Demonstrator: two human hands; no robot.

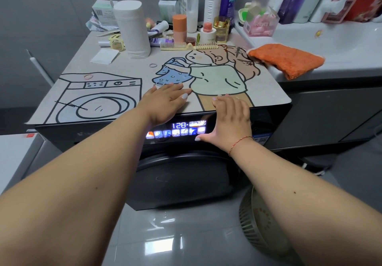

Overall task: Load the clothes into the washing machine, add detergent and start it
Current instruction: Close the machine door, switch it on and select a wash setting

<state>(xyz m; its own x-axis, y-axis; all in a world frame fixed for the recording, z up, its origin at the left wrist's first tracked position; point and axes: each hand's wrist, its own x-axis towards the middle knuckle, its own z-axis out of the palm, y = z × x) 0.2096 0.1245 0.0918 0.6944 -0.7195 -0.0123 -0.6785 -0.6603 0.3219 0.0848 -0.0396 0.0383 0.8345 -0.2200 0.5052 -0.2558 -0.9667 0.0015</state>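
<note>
Washing machine (186,179): dark front-loader, near centre of view, door shut, control panel (177,130) lit along its upper front edge. Display reads 128 with a row of small lit icons beneath it.

Left hand (165,102): flat, fingers spread, palm down on the printed mat (99,92) that covers the machine top. Holds nothing.

Right hand (231,119): open, fingers resting over the front edge of the top, thumb stretched left so its tip sits at or just beside the rightmost icon. Holds nothing. Whether the thumb actually touches the panel cannot be told.

Handling judgement: the panel looks like a smooth, rigid, glossy touch surface, so nothing to grip; a light, square fingertip press on one icon should do. Icons sit close together, so a wide thumb pad could catch a neighbour. The machine itself is heavy and will not shift under a bracing hand; the mat may slide a little.

Hidden or unclear:
- Icon symbols are too blurred and glary to read; which one is start is unknown.
- The door is dark; no clothes visible inside.
- No detergent drawer made out; the left front of the machine is behind the left forearm.
- Bottles (213,3) at the far edge: labels unreadable.
</note>
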